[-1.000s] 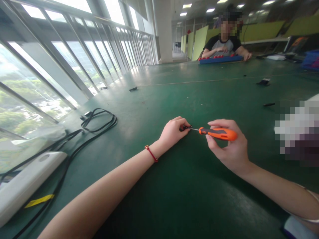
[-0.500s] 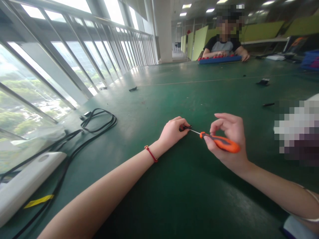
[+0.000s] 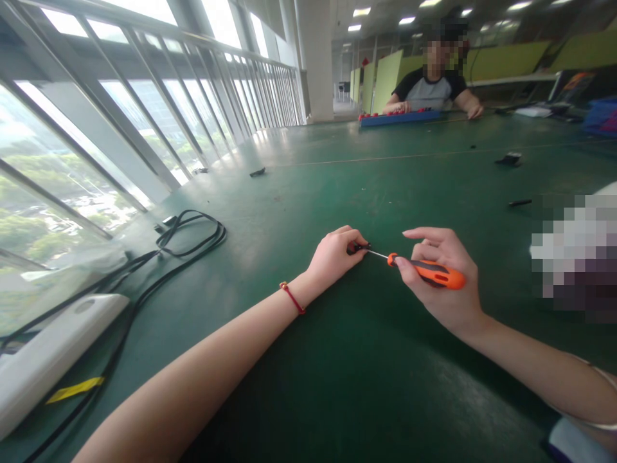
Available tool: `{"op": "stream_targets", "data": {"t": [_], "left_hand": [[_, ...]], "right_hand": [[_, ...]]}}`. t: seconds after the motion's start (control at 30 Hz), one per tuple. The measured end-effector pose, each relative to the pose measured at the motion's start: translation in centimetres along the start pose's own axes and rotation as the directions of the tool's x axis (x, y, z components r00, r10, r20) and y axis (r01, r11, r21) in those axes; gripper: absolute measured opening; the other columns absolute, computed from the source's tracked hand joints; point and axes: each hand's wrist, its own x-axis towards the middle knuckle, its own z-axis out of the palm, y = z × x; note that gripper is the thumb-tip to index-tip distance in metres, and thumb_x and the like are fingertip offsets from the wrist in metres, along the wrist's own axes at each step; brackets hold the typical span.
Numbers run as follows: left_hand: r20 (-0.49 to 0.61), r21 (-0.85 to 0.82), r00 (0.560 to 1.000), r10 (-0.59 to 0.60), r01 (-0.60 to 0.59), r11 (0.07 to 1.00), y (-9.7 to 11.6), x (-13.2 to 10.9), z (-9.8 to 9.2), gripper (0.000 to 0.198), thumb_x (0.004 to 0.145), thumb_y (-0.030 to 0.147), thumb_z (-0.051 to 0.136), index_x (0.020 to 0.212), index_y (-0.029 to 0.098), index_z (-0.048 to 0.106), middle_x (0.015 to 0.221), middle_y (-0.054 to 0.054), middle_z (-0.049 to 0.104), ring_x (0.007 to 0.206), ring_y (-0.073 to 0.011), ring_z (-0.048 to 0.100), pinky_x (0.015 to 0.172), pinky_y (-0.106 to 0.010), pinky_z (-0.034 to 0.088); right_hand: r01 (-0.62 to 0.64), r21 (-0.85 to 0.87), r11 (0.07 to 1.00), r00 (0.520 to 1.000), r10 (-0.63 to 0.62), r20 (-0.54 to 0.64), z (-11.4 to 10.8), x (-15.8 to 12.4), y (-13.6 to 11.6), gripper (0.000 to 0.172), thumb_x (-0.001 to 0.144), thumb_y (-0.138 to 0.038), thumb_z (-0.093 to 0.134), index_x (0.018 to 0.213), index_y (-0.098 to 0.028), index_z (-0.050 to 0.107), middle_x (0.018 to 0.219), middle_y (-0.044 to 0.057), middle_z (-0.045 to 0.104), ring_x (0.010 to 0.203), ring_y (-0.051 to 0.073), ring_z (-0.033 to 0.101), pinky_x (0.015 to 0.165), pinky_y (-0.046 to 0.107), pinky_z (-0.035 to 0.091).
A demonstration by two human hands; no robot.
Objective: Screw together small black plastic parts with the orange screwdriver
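Observation:
My left hand (image 3: pixel 333 256) rests on the green table (image 3: pixel 337 386), its fingers pinched round a small black part (image 3: pixel 360 247). My right hand (image 3: pixel 446 289) grips an orange and black screwdriver (image 3: pixel 429 272) by the handle. The thin metal shaft points left and its tip meets the black part at my left fingertips. A red cord bracelet (image 3: pixel 292 297) sits on my left wrist.
Black cables (image 3: pixel 193 235) loop on the table at the left, beside a white box (image 3: pixel 43 350) near the window railing. Small black pieces (image 3: pixel 258 172) lie further off. Another person (image 3: pixel 434 83) sits at the far end with a blue tray (image 3: pixel 398 117).
My right hand has turned the screwdriver handle between its fingers, dipping and then rising a little. My left hand has stayed put. The far person slid the blue tray to the left.

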Motion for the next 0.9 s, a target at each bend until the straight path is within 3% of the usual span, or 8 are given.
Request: {"op": "stream_targets", "data": {"t": [0.13, 0.2, 0.3, 0.37, 0.47, 0.63, 0.8, 0.9], "left_hand": [[0.001, 0.005, 1.0, -0.009, 0.009, 1.0, 0.0, -0.02, 0.02, 0.008, 0.078, 0.018, 0.063, 0.082, 0.017, 0.07, 0.083, -0.002, 0.064, 0.072, -0.0126, 0.06, 0.066, -0.024, 0.049], [0.008, -0.002, 1.0, -0.002, 0.002, 1.0, -0.04, -0.03, 0.02, 0.009, 0.078, 0.017, 0.062, 0.083, 0.018, 0.07, 0.085, -0.002, 0.065, 0.073, -0.0125, 0.06, 0.067, -0.024, 0.049], [0.005, -0.005, 1.0, 0.003, -0.003, 1.0, -0.06, -0.04, 0.02, 0.009, 0.078, 0.017, 0.062, 0.083, 0.018, 0.07, 0.084, -0.002, 0.065, 0.073, -0.0125, 0.06, 0.068, -0.024, 0.05], [0.001, 0.0, 1.0, -0.002, 0.002, 1.0, -0.04, -0.04, 0.01, 0.008, 0.079, 0.019, 0.062, 0.082, 0.017, 0.069, 0.083, -0.002, 0.064, 0.072, -0.0125, 0.06, 0.066, -0.024, 0.049], [0.0, 0.006, 1.0, -0.007, 0.007, 1.0, -0.03, -0.04, 0.02, 0.008, 0.078, 0.018, 0.063, 0.082, 0.017, 0.069, 0.083, -0.002, 0.064, 0.071, -0.0124, 0.06, 0.065, -0.024, 0.048], [-0.003, -0.003, 1.0, 0.017, -0.017, 1.0, -0.12, -0.04, 0.08, 0.007, 0.078, 0.017, 0.063, 0.082, 0.018, 0.069, 0.083, -0.001, 0.064, 0.072, -0.0123, 0.06, 0.067, -0.024, 0.049], [-0.009, 0.004, 1.0, 0.001, -0.001, 1.0, -0.14, -0.06, 0.16, 0.007, 0.078, 0.018, 0.063, 0.082, 0.018, 0.069, 0.082, -0.001, 0.064, 0.07, -0.0121, 0.059, 0.065, -0.024, 0.048], [-0.005, -0.006, 1.0, 0.012, -0.012, 1.0, -0.18, -0.09, 0.16, 0.008, 0.078, 0.017, 0.063, 0.083, 0.018, 0.069, 0.084, -0.001, 0.064, 0.072, -0.0121, 0.06, 0.067, -0.024, 0.049]], "right_hand": [[0.018, 0.121, 0.993, 0.999, -0.013, -0.041, 0.09, -0.01, 0.13, 0.048, 0.076, -0.02, 0.066, 0.119, -0.027, 0.047, 0.079, -0.001, 0.056, 0.067, 0.017, 0.058, 0.065, 0.033, 0.051], [-0.002, 0.091, 0.996, 1.0, 0.0, 0.02, 0.07, -0.06, 0.18, 0.038, 0.076, -0.023, 0.068, 0.111, -0.027, 0.053, 0.073, -0.003, 0.055, 0.063, 0.016, 0.057, 0.064, 0.034, 0.05], [-0.018, -0.017, 1.0, 0.998, 0.019, 0.059, 0.0, -0.14, 0.14, 0.009, 0.08, -0.026, 0.065, 0.088, -0.027, 0.061, 0.061, -0.003, 0.055, 0.059, 0.016, 0.056, 0.064, 0.034, 0.048], [-0.015, -0.009, 1.0, 1.0, 0.015, -0.001, -0.01, -0.16, 0.11, 0.014, 0.079, -0.023, 0.065, 0.092, -0.027, 0.061, 0.067, -0.002, 0.059, 0.067, 0.018, 0.06, 0.065, 0.034, 0.049], [-0.012, 0.054, 0.998, 0.999, 0.015, -0.047, 0.0, -0.13, 0.07, 0.038, 0.074, -0.019, 0.068, 0.11, -0.026, 0.055, 0.078, 0.0, 0.06, 0.074, 0.02, 0.061, 0.07, 0.036, 0.051], [-0.043, -0.007, 0.999, 0.996, 0.044, 0.074, -0.07, -0.13, -0.1, 0.015, 0.08, -0.024, 0.064, 0.094, -0.026, 0.058, 0.052, -0.007, 0.05, 0.058, 0.016, 0.055, 0.068, 0.034, 0.047], [-0.031, 0.043, 0.999, 0.999, 0.032, -0.023, -0.01, -0.21, 0.12, 0.039, 0.074, -0.02, 0.067, 0.11, -0.025, 0.053, 0.078, 0.0, 0.06, 0.073, 0.019, 0.06, 0.072, 0.036, 0.049], [-0.024, 0.01, 1.0, 0.998, 0.023, 0.052, -0.12, -0.19, 0.03, 0.022, 0.078, -0.024, 0.066, 0.099, -0.026, 0.057, 0.064, -0.003, 0.055, 0.064, 0.017, 0.058, 0.068, 0.035, 0.048]]}}
